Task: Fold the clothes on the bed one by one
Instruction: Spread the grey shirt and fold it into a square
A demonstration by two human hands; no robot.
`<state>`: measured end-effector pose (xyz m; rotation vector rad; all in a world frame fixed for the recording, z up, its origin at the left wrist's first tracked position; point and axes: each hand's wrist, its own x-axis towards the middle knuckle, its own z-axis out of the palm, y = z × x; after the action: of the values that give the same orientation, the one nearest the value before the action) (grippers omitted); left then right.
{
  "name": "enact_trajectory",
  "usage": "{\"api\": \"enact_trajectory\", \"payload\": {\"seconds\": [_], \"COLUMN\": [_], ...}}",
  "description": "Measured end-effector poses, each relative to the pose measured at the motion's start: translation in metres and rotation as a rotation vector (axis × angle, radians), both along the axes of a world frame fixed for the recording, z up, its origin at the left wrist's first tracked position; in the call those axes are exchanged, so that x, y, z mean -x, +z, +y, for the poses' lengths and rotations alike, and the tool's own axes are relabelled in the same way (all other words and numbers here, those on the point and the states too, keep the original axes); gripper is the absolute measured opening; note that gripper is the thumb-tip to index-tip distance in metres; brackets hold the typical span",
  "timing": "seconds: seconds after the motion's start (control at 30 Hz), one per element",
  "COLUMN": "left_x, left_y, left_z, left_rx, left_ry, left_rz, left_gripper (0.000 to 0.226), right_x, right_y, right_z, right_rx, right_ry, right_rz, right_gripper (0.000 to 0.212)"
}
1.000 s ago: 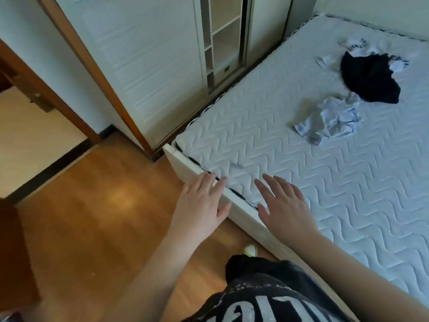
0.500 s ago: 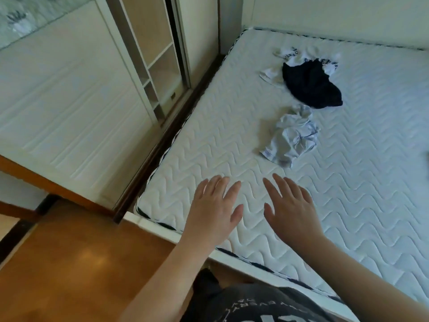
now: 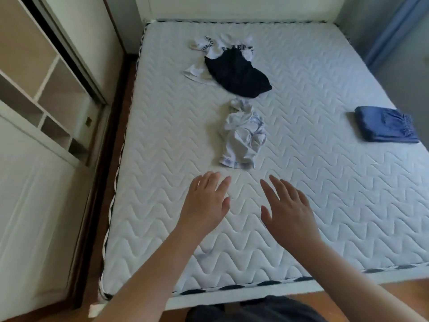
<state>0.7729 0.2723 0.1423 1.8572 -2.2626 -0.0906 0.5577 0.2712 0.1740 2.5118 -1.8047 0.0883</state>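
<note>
- My 2 hands, left hand [image 3: 205,205] & right hand [image 3: 286,211], reach over the bed [image 3: 325,205], fingers spread, holding nothing.
- 4 clothes on the mattress: crumpled pale garment [image 3: 242,133] just ahead of my hands; black garment [image 3: 236,74] lying partly on a white printed one [image 3: 204,46] farther up.
- 1 folded blue piece [image 3: 385,124] at the right, well apart.
- Wardrobe [image 3: 46,89] at left w/ open shelves.

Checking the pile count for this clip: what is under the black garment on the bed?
A white garment with dark lettering lies under the black garment, showing at its far and left edges. How much of it, or anything else, is covered cannot be seen.
</note>
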Motion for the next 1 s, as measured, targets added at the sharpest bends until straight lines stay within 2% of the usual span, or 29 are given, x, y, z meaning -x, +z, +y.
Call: {"api": "enact_trajectory", "payload": {"seconds": [0.37,0.57,0.7,0.83,1.0], "left_x": [0.016,0.028,0.017,0.01,0.025], "left_y": [-0.062,-0.121,-0.179,-0.239,-0.313], "left_z": [-0.116,-0.188,-0.235,-0.282,-0.319], "left_rx": [-0.081,-0.16,-0.19,-0.192,-0.461], "left_ry": [-0.081,-0.113,-0.075,-0.055,0.001], "left_rz": [-0.023,-0.055,-0.04,-0.033,-0.071], "left_gripper": [0.052,0.059,0.066,0.071,0.082], "right_x": [0.02,0.015,0.017,0.01,0.003], "right_y": [-0.065,-0.141,-0.211,-0.285,-0.348], "right_z": [-0.117,-0.204,-0.251,-0.288,-0.327], "right_rx": [-0.172,-0.252,-0.364,-0.431,-0.462], "right_ry": [-0.076,-0.047,-0.035,0.071,0.05], "right_rz": [-0.03,-0.048,0.015,0.091,0.132], "right_gripper": [0.065,0.069,0.074,0.075,0.077]}}
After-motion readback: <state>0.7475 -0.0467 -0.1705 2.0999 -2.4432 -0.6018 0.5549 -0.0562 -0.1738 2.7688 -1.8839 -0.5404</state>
